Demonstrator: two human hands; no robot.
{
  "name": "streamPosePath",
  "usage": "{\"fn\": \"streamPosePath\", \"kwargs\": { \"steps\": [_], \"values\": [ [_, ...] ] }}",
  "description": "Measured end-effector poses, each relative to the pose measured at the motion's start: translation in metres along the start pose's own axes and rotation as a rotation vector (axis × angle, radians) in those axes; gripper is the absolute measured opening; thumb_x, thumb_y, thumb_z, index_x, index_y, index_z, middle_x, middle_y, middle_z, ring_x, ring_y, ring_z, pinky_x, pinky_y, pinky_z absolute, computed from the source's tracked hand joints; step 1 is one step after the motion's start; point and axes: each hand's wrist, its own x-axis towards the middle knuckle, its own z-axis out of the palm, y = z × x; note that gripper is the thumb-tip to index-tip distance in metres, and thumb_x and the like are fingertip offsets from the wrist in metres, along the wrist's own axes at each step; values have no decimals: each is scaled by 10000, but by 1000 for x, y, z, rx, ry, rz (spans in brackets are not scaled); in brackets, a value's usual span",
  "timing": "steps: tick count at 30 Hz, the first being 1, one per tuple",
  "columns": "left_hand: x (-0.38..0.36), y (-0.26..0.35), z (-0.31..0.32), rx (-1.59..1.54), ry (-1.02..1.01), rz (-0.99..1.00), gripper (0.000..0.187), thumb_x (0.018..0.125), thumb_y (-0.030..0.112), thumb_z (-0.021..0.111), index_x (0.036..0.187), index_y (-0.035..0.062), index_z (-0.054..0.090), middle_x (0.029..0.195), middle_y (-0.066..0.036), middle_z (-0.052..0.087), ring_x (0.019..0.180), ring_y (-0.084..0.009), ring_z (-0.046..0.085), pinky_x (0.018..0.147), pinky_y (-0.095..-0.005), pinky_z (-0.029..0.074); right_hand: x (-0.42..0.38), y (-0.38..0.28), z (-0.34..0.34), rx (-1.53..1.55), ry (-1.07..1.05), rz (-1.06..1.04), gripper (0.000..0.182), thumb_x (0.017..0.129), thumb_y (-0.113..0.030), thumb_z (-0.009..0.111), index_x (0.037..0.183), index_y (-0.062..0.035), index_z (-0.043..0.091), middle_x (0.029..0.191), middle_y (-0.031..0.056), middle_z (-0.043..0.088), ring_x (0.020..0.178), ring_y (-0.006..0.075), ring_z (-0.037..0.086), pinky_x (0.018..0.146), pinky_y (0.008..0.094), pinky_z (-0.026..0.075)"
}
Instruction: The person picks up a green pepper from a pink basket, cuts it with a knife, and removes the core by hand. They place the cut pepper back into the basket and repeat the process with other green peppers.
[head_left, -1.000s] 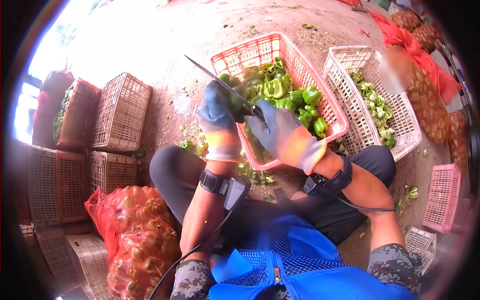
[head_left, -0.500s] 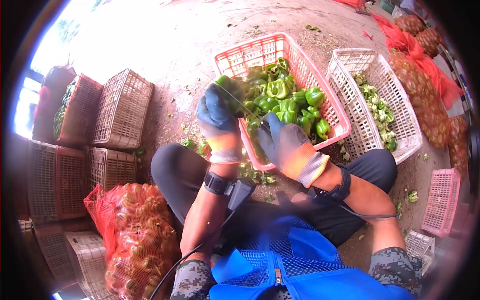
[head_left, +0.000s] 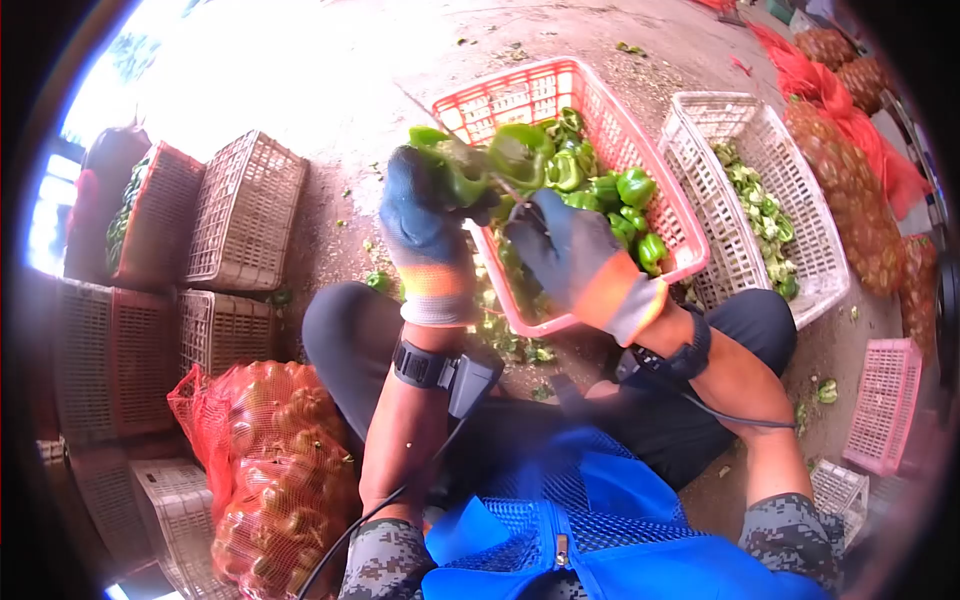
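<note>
My left hand [head_left: 425, 215], in a dark-coated glove with an orange and grey cuff, is closed around a green bell pepper [head_left: 464, 172] that is cut open, its hollow inside showing. Another opened piece of pepper [head_left: 522, 150] appears just to its right, blurred, over the pink crate. My right hand [head_left: 572, 245], gloved alike, grips a thin-bladed knife [head_left: 508, 188]; its handle is hidden in the fist, and the blade slants up and left across the pepper. Below both hands, the pink crate [head_left: 655, 155] holds whole and opened green peppers [head_left: 606, 190].
To the right stands a white crate [head_left: 815, 215] with pepper cores and scraps. A red mesh sack [head_left: 280, 470] of peppers leans by my left knee. Stacked crates [head_left: 245, 215] line the left side; more filled mesh sacks [head_left: 840, 190] lie at the far right. Scraps litter the floor.
The pepper in my left hand has gone from whole-looking to split open, with its pieces spread apart. My left hand has risen and turned slightly; the right hand and knife shifted a little.
</note>
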Motion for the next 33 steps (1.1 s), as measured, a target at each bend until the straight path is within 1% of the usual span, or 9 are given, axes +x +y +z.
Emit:
{"fn": "streamPosePath", "kwargs": {
  "steps": [6,12,15,16,19,23,26,29,33],
  "values": [
    [4,0,3,-893,11,-468,511,1037,541,478,1220,76,587,1089,-101,672,848,-229,657,701,-346,531,4,-10,-28,128,-95,44,278,963,-283,675,961,-7,644,791,208,680,700,347,687,644,426,514],
    [2,-20,-6,-985,-195,-508,655,991,651,468,1280,74,580,1109,-105,676,904,-242,659,719,-337,530,10,10,-31,285,-160,103,337,1004,-350,630,1015,-15,662,669,13,580,579,87,520,538,284,433],
    [0,-15,-3,-1045,-226,-505,668,986,656,473,1292,71,576,1095,-104,676,898,-254,661,719,-337,531,16,8,-35,595,-167,353,351,1018,-375,608,1066,-30,651,644,-42,497,549,43,450,492,232,356],
    [4,-27,-8,-1096,-432,-430,682,994,660,451,1321,70,550,1129,-111,658,954,-258,658,761,-362,554,18,12,-35,582,-159,359,347,1018,-366,608,1118,-35,639,649,-34,502,531,40,424,471,222,330],
    [-5,-22,-4,-1194,-306,-593,703,998,672,426,1352,72,516,1174,-120,634,1022,-260,646,817,-378,571,19,10,-40,517,-135,362,336,1012,-349,620,1114,-30,646,665,-40,514,546,40,432,486,223,341],
    [-6,-16,2,-972,-296,-517,594,1028,556,491,1331,45,507,1162,-114,635,1025,-240,647,842,-345,570,22,20,-38,505,-8,244,360,936,-393,712,993,-37,723,778,41,687,732,108,627,676,301,519],
    [-12,-23,4,425,-195,207,529,978,382,671,1316,13,499,1137,-105,656,1009,-223,665,856,-336,564,23,18,-43,498,5,200,361,909,-377,746,1026,-36,729,862,76,727,805,117,667,734,297,538],
    [-13,-21,8,325,-195,117,358,1063,273,555,1307,10,542,1158,-112,699,989,-207,701,835,-367,573,23,8,-52,414,-29,232,360,886,-357,776,1034,-33,728,901,85,740,839,127,682,770,297,550],
    [-17,-23,9,358,-180,76,611,914,223,743,1394,-6,443,1201,-130,671,1052,-236,675,927,-356,540,22,6,-51,535,-55,251,389,842,-343,823,1053,-32,721,900,80,741,848,134,688,789,296,557]
  ]
}}
